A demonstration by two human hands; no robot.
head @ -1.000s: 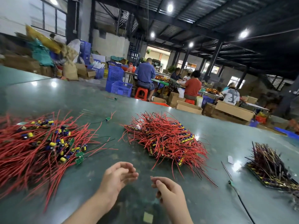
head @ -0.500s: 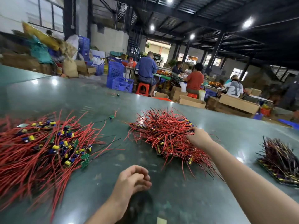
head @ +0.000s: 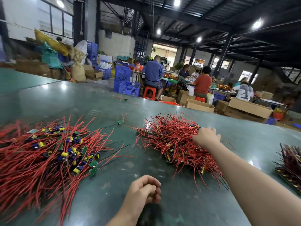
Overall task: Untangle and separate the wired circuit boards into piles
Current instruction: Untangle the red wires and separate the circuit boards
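Right hand (head: 205, 137) gripping red wires atop the middle pile (head: 174, 142); left hand (head: 145, 190) loosely curled, empty, hovering near bench (head: 162, 108) front edge. Three piles lying across it.

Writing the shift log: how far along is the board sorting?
Done: a dark-wired stack sits apart at the right edge. In hand: the right hand reaches into the middle pile; the left hand holds nothing. Left: the big tangled heap and one stray board.

Big workshop here, dark steel roof with round ceiling lamps (head: 257, 24) glowing; tall windows (head: 56, 22) up left; blue crates (head: 129, 88) and cardboard boxes (head: 250, 107) on the floor; a red stool (head: 149, 93).
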